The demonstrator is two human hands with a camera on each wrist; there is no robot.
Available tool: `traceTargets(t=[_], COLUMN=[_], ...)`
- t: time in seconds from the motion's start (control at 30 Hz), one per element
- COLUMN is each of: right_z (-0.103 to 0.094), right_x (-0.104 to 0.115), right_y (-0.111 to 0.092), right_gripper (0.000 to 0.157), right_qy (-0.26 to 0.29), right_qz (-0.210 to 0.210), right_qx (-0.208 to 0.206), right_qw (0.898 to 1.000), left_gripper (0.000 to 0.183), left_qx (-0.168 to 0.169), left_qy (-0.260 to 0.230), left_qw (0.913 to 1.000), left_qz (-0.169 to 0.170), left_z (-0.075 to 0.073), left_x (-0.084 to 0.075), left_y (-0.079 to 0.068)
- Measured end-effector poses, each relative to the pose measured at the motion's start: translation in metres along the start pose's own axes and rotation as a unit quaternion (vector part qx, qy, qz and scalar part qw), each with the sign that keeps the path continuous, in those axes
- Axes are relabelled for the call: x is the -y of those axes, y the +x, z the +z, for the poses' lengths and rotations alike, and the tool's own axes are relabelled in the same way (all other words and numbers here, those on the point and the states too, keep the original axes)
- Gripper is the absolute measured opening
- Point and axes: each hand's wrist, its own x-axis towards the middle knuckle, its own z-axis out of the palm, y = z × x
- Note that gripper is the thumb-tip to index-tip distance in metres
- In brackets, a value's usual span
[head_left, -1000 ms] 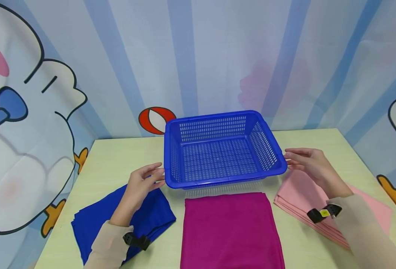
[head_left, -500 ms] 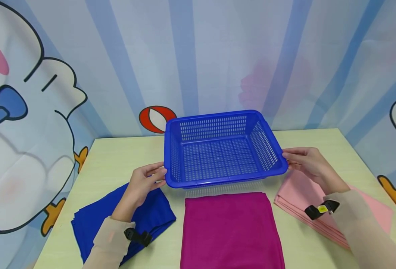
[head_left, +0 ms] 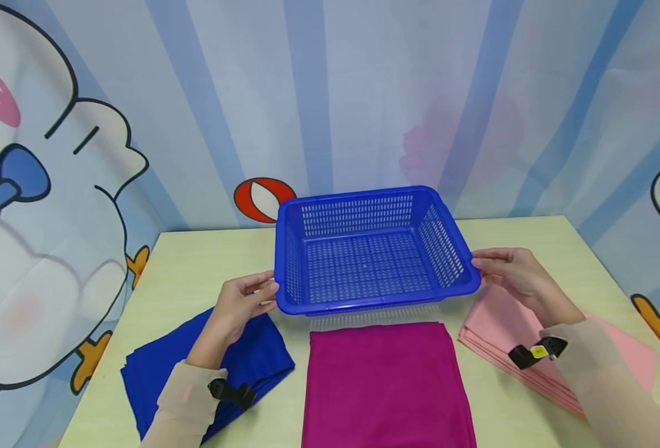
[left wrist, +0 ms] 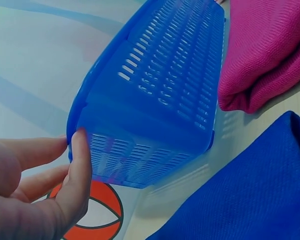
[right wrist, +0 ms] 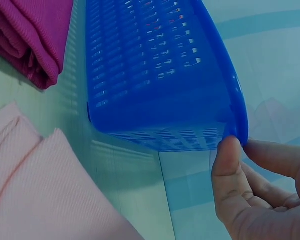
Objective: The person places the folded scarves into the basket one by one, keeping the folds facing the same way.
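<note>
A blue plastic basket (head_left: pixel 363 264) with slotted walls stands at the back middle of the table, with nothing inside it. My left hand (head_left: pixel 242 305) pinches its left rim near the front corner; the left wrist view shows thumb and fingers (left wrist: pixel 80 155) on either side of the rim. At the right rim, my right hand (head_left: pixel 514 277) does likewise, its thumb and fingertips (right wrist: pixel 227 155) meeting at the edge. Under my left forearm lies a folded blue cloth (head_left: pixel 262 348). A folded magenta cloth (head_left: pixel 388 386) lies in front of the basket, and a folded pink cloth (head_left: pixel 503 320) under my right wrist.
The pale wooden table (head_left: pixel 212 255) ends at the back against a blue striped backdrop (head_left: pixel 357 93) printed with cartoon figures. A small black device (head_left: pixel 231 393) is strapped to my left wrist, another (head_left: pixel 537 351) to my right.
Both hands have closed in on the basket's side rims and now grip them. The basket and the cloths look unmoved.
</note>
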Motion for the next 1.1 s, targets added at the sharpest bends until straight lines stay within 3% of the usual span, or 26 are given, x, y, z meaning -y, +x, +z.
traceTargets(t=[0.37, 1.1], right_z=[-0.007, -0.013], right_x=[0.001, -0.001], right_y=[0.003, 0.009], right_gripper=[0.011, 0.008], right_qy=[0.023, 0.011], right_qz=[0.005, 0.015], right_qx=[0.034, 0.053], right_qw=[0.999, 0.998], left_gripper=[0.043, 0.043], left_qx=[-0.007, -0.029], left_qy=[0.009, 0.011], left_qw=[0.9999, 0.9993], left_qz=[-0.005, -0.019], left_z=[-0.002, 0.003], left_x=[-0.003, -0.009], left_y=[0.001, -0.006])
